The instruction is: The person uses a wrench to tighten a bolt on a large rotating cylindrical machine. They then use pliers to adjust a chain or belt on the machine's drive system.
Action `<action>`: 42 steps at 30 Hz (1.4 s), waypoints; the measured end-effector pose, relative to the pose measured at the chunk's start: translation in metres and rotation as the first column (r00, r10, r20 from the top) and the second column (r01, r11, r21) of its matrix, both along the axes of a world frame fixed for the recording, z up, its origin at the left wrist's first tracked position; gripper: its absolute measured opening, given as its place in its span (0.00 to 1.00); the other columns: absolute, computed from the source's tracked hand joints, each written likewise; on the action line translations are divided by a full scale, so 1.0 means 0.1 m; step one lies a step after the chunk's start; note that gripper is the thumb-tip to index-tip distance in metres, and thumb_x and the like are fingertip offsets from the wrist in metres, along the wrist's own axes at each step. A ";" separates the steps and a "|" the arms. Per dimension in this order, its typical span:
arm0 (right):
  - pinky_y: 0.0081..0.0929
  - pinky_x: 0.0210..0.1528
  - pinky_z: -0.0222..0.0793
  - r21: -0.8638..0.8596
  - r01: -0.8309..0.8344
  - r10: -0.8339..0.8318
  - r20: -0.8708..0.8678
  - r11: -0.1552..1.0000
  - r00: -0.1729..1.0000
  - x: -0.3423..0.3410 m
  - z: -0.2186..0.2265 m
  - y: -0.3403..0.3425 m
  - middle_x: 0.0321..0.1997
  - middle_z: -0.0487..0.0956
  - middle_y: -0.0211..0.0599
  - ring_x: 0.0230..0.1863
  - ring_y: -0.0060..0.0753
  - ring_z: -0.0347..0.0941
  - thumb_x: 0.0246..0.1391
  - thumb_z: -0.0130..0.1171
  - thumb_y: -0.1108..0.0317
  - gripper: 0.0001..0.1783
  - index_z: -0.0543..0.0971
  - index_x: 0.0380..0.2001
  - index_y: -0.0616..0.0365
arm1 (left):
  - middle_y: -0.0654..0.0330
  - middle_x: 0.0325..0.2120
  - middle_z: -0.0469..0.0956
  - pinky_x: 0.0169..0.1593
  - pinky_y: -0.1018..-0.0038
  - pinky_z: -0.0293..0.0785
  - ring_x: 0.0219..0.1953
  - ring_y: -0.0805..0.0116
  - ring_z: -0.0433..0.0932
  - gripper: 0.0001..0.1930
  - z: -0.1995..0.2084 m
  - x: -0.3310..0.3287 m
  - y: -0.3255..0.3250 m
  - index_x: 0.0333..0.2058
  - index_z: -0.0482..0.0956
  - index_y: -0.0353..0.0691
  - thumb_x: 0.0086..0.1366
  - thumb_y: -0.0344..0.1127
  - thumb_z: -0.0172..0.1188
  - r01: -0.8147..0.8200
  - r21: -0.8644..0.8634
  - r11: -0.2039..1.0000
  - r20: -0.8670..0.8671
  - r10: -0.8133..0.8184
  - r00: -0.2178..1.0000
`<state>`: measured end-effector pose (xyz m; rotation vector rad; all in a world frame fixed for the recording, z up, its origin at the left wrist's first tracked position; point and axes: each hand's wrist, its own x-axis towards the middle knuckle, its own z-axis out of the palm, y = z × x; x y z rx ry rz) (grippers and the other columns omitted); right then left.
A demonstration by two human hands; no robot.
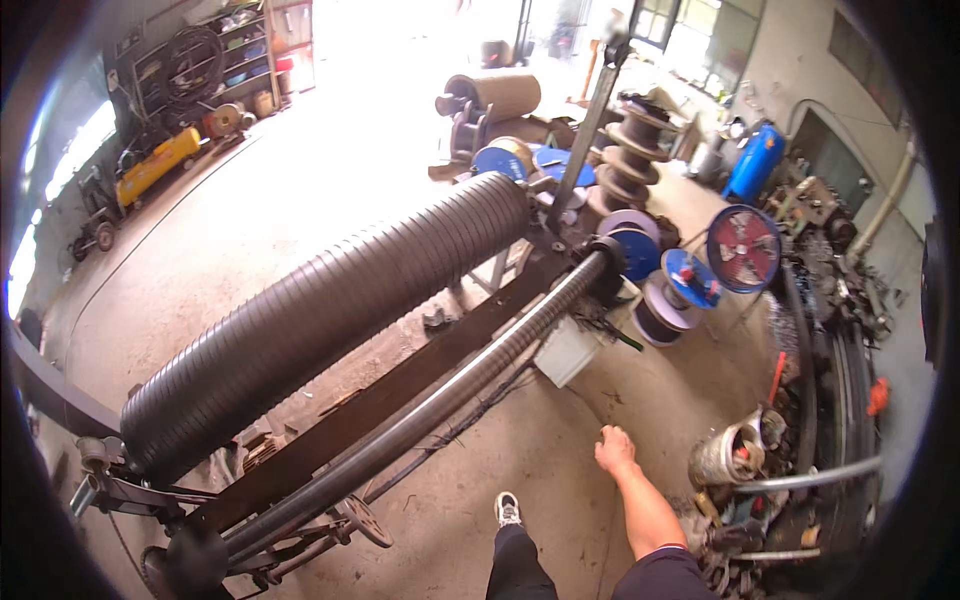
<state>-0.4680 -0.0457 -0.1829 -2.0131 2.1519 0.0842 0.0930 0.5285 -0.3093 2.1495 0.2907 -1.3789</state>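
My right hand (615, 451) hangs over the concrete floor at the lower middle, its fingers curled in, and nothing shows in it. It touches nothing I can see. My left hand is out of view. To the left of the hand runs a long steel frame carrying a threaded metal shaft (430, 412) and, beside it, a large dark ribbed roller (330, 325). A handwheel (365, 522) sits low at the frame's near end. Nearest ahead of the hand is a pale box (567, 352) by the frame's far end.
On the right stand a bucket (728, 455), metal scrap, a fan (743, 248) and a blue tank (755, 163). Several cable spools (632, 150) are beyond the frame. A yellow machine (158, 167) and shelves (245, 60) line the far left. My shoe (508, 508) is on the floor.
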 end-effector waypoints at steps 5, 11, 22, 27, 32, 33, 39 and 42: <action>0.47 0.57 0.72 -0.318 -0.361 0.424 0.156 0.877 0.892 0.26 0.16 -1.19 0.49 0.78 0.45 0.53 0.52 0.75 0.48 0.68 0.69 0.22 0.77 0.48 0.57 | 0.53 0.37 0.81 0.47 0.58 0.79 0.41 0.53 0.81 0.18 1.28 -1.31 -2.55 0.45 0.82 0.35 0.57 0.34 0.70 0.914 0.132 0.383 0.924 -0.381 0.026; 0.46 0.61 0.73 -0.635 -0.501 0.758 0.218 0.588 0.615 0.83 0.88 -1.76 0.42 0.82 0.43 0.45 0.48 0.79 0.42 0.66 0.78 0.21 0.79 0.45 0.59 | 0.48 0.67 0.67 0.71 0.51 0.64 0.71 0.44 0.64 0.37 2.87 -1.39 -6.09 0.65 0.71 0.38 0.56 0.36 0.71 0.948 0.227 0.224 0.971 0.018 -0.237; 0.53 0.69 0.63 -0.403 -0.360 0.416 0.058 0.841 0.908 -0.61 0.76 -2.09 0.56 0.76 0.53 0.60 0.59 0.71 0.45 0.58 0.82 0.30 0.73 0.56 0.64 | 0.45 0.73 0.58 0.78 0.50 0.48 0.76 0.44 0.53 0.48 2.32 -0.83 -8.27 0.71 0.61 0.34 0.58 0.53 0.70 0.781 0.521 0.346 0.850 -0.123 -0.513; 0.54 0.74 0.54 -0.139 -0.175 0.165 -0.082 0.975 0.983 -1.27 0.20 -2.34 0.69 0.64 0.59 0.71 0.64 0.58 0.44 0.61 0.79 0.45 0.62 0.70 0.66 | 0.43 0.71 0.60 0.77 0.50 0.51 0.75 0.43 0.57 0.51 2.20 -0.79 -8.33 0.70 0.63 0.34 0.52 0.51 0.74 0.754 0.548 0.362 0.835 -0.195 -0.514; 0.53 0.74 0.52 0.081 -0.158 0.164 -0.070 0.984 0.984 -1.44 -0.23 -2.63 0.73 0.59 0.61 0.74 0.67 0.54 0.44 0.63 0.76 0.51 0.56 0.74 0.64 | 0.42 0.70 0.62 0.75 0.51 0.59 0.73 0.42 0.60 0.51 2.27 -0.74 -8.32 0.70 0.62 0.33 0.51 0.48 0.76 0.723 0.577 0.379 0.814 -0.206 -0.542; 0.53 0.71 0.56 0.036 -0.166 0.169 -0.074 0.985 0.983 -1.43 -0.25 -2.68 0.69 0.64 0.61 0.70 0.67 0.59 0.44 0.62 0.76 0.47 0.60 0.71 0.65 | 0.42 0.70 0.62 0.75 0.51 0.59 0.73 0.42 0.60 0.51 2.27 -0.78 -8.38 0.70 0.62 0.33 0.50 0.47 0.76 0.740 0.553 0.382 0.831 -0.192 -0.522; 0.52 0.59 0.74 0.096 -0.245 0.247 -0.010 0.965 0.969 -1.29 -0.30 -3.01 0.58 0.79 0.63 0.56 0.68 0.76 0.53 0.66 0.59 0.32 0.77 0.58 0.68 | 0.42 0.69 0.64 0.74 0.52 0.61 0.72 0.41 0.62 0.46 2.27 -0.78 -8.36 0.69 0.64 0.34 0.55 0.48 0.73 0.741 0.555 0.379 0.832 -0.222 -0.509; 0.52 0.57 0.73 0.184 -0.212 0.217 -0.010 0.960 0.976 -1.29 -0.31 -3.13 0.54 0.80 0.63 0.53 0.64 0.78 0.53 0.65 0.61 0.28 0.79 0.54 0.67 | 0.42 0.67 0.66 0.73 0.51 0.63 0.70 0.41 0.65 0.43 2.32 -0.78 -8.38 0.68 0.66 0.34 0.58 0.47 0.70 0.747 0.542 0.385 0.840 -0.203 -0.504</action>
